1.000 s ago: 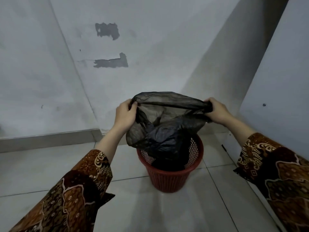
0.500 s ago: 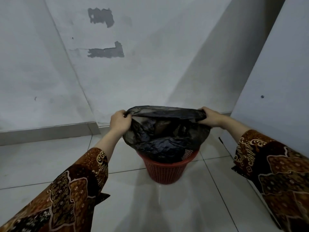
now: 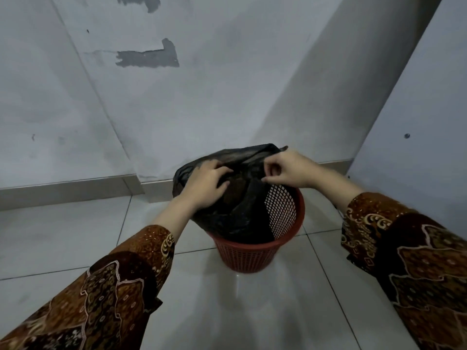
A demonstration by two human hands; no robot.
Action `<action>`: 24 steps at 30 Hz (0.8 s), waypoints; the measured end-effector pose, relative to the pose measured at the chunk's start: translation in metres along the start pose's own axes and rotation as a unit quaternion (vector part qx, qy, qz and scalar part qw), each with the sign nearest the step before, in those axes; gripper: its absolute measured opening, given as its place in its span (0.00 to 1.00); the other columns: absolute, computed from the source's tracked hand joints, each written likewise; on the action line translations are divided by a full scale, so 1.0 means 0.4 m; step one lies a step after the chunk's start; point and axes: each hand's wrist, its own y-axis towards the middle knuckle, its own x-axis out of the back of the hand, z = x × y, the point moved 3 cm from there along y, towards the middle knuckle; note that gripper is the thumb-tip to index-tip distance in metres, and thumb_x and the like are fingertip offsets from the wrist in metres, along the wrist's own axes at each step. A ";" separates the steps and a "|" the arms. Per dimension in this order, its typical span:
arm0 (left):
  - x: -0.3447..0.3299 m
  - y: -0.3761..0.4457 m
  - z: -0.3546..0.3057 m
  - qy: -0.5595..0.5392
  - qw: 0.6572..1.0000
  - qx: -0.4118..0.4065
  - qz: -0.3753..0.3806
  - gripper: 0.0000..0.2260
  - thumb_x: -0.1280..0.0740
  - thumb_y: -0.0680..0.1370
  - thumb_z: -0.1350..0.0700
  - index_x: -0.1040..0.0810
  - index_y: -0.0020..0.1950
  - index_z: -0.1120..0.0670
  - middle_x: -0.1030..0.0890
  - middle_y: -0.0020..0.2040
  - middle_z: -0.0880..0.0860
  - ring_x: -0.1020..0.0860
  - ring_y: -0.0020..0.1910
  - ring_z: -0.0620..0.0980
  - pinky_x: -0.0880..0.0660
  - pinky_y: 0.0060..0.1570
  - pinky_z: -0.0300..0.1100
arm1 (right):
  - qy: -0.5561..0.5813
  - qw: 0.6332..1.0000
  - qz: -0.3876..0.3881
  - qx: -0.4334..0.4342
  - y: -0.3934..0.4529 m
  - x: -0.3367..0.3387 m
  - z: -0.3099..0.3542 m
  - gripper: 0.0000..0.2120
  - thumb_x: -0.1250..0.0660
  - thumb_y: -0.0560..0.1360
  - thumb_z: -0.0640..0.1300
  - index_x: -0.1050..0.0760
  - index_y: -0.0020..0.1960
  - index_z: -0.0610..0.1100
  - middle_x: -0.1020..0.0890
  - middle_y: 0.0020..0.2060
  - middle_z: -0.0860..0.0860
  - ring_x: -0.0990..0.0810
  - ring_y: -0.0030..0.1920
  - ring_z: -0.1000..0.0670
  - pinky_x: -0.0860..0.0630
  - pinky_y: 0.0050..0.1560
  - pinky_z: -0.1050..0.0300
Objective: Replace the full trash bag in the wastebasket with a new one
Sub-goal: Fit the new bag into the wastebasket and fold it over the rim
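Observation:
A red mesh wastebasket (image 3: 252, 256) stands on the tiled floor in a corner. A black trash bag (image 3: 232, 213) sits in it, bulging over the left rim, while the mesh on the inner right side is bare. My left hand (image 3: 204, 183) lies on top of the bag with its fingers curled into the plastic. My right hand (image 3: 285, 170) pinches the bag's top edge at the upper right. Both hands are close together above the basket. The inside of the bag is hidden.
Grey walls (image 3: 202, 102) with patched marks close in behind and to the left. A white panel (image 3: 417, 127) rises close on the right. A low skirting (image 3: 75, 188) runs along the wall base. Pale floor tiles (image 3: 252, 311) lie in front of the basket.
The hands, which held the bag's mouth stretched wide above the basket, have lowered it in and come together on top of the bag. The view has tilted down.

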 end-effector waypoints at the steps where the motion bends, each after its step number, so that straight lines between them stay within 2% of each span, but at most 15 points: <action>1: -0.012 0.001 0.007 0.011 1.000 0.008 0.008 0.19 0.37 0.77 0.49 0.29 0.68 0.49 0.30 0.68 0.56 0.34 0.69 0.57 0.35 0.66 0.53 | -0.044 0.998 0.036 -0.013 0.003 -0.019 -0.004 0.08 0.31 0.70 0.53 0.27 0.39 0.51 0.25 0.30 0.57 0.22 0.36 0.52 0.28 0.36 0.57; 2: -0.021 0.002 0.012 0.014 1.000 0.015 0.012 0.22 0.37 0.76 0.48 0.31 0.70 0.48 0.33 0.70 0.56 0.37 0.71 0.57 0.36 0.67 0.54 | -0.074 0.996 0.037 -0.016 0.007 -0.031 -0.011 0.08 0.32 0.70 0.53 0.28 0.41 0.50 0.25 0.32 0.57 0.22 0.38 0.51 0.28 0.37 0.56; 3: -0.026 0.003 0.014 0.013 1.000 0.020 0.013 0.24 0.36 0.76 0.48 0.33 0.71 0.48 0.35 0.72 0.56 0.38 0.72 0.57 0.37 0.68 0.54 | -0.082 0.997 0.002 -0.007 0.007 -0.033 -0.013 0.07 0.34 0.70 0.51 0.29 0.43 0.49 0.26 0.35 0.56 0.23 0.40 0.49 0.29 0.38 0.55; 6: -0.034 0.013 0.009 0.019 1.000 0.016 -0.002 0.27 0.36 0.75 0.46 0.36 0.73 0.48 0.35 0.72 0.55 0.39 0.72 0.56 0.41 0.69 0.51 | 0.007 0.985 -0.167 0.046 0.017 -0.009 -0.003 0.08 0.42 0.69 0.45 0.31 0.45 0.42 0.29 0.41 0.52 0.29 0.43 0.49 0.28 0.45 0.51; 7: -0.037 0.018 0.005 0.026 1.000 0.006 -0.007 0.27 0.36 0.75 0.46 0.37 0.73 0.48 0.35 0.72 0.55 0.38 0.72 0.56 0.41 0.69 0.50 | 0.044 0.979 -0.190 0.062 0.028 -0.002 0.010 0.10 0.44 0.68 0.44 0.30 0.46 0.41 0.28 0.42 0.51 0.29 0.45 0.50 0.29 0.48 0.51; 8: -0.039 0.024 0.001 0.032 0.999 -0.002 -0.009 0.27 0.37 0.75 0.47 0.37 0.73 0.49 0.34 0.71 0.55 0.37 0.71 0.56 0.41 0.68 0.50 | 0.083 0.978 -0.177 0.076 0.041 0.001 0.027 0.11 0.44 0.69 0.43 0.29 0.48 0.40 0.26 0.44 0.50 0.28 0.47 0.51 0.30 0.51 0.53; 10: -0.046 0.037 -0.003 0.027 1.000 -0.003 -0.002 0.27 0.37 0.75 0.48 0.38 0.73 0.49 0.33 0.70 0.55 0.34 0.68 0.57 0.39 0.65 0.50 | 0.129 0.985 -0.080 0.078 0.064 -0.017 0.058 0.13 0.45 0.73 0.42 0.26 0.54 0.43 0.21 0.48 0.48 0.25 0.51 0.51 0.30 0.56 0.56; 12: -0.054 0.046 0.003 -0.003 1.000 0.017 0.003 0.27 0.37 0.76 0.47 0.38 0.73 0.49 0.31 0.68 0.55 0.30 0.65 0.58 0.35 0.62 0.51 | 0.058 0.998 0.002 0.035 0.073 -0.054 0.051 0.13 0.46 0.77 0.49 0.25 0.55 0.48 0.18 0.48 0.46 0.22 0.51 0.46 0.27 0.53 0.52; 14: -0.059 0.048 0.016 -0.022 0.999 0.036 0.006 0.26 0.38 0.76 0.46 0.39 0.73 0.49 0.31 0.68 0.55 0.28 0.64 0.58 0.32 0.61 0.52 | -0.072 0.997 -0.015 -0.019 0.069 -0.073 0.009 0.14 0.46 0.78 0.53 0.27 0.56 0.48 0.18 0.48 0.43 0.21 0.50 0.40 0.26 0.47 0.49; 15: -0.062 0.048 0.026 -0.033 0.998 0.046 0.008 0.26 0.38 0.77 0.47 0.39 0.73 0.50 0.30 0.67 0.56 0.28 0.64 0.58 0.31 0.62 0.52 | -0.098 0.993 -0.037 -0.047 0.064 -0.074 -0.017 0.14 0.45 0.77 0.53 0.29 0.57 0.48 0.19 0.50 0.42 0.21 0.51 0.39 0.26 0.47 0.49; 19: -0.068 0.049 0.074 -0.063 0.994 0.085 0.018 0.26 0.36 0.77 0.48 0.37 0.73 0.53 0.27 0.65 0.60 0.30 0.65 0.61 0.31 0.62 0.54 | -0.072 0.983 -0.057 -0.159 0.044 -0.065 -0.108 0.19 0.39 0.75 0.50 0.34 0.65 0.48 0.22 0.55 0.41 0.23 0.54 0.37 0.25 0.51 0.47; 22: -0.068 0.055 0.097 -0.058 0.993 0.106 0.014 0.26 0.36 0.77 0.47 0.36 0.72 0.53 0.26 0.65 0.60 0.31 0.66 0.62 0.32 0.62 0.54 | -0.051 0.976 -0.040 -0.209 0.039 -0.072 -0.153 0.24 0.40 0.76 0.54 0.38 0.71 0.51 0.23 0.58 0.39 0.24 0.57 0.37 0.26 0.55 0.46; 24: -0.070 0.052 0.096 -0.065 0.992 0.104 0.021 0.27 0.35 0.76 0.47 0.37 0.73 0.52 0.28 0.67 0.60 0.32 0.67 0.62 0.34 0.64 0.55 | -0.042 0.976 -0.008 -0.211 0.039 -0.082 -0.170 0.27 0.42 0.76 0.58 0.42 0.73 0.53 0.25 0.60 0.38 0.26 0.60 0.37 0.28 0.58 0.46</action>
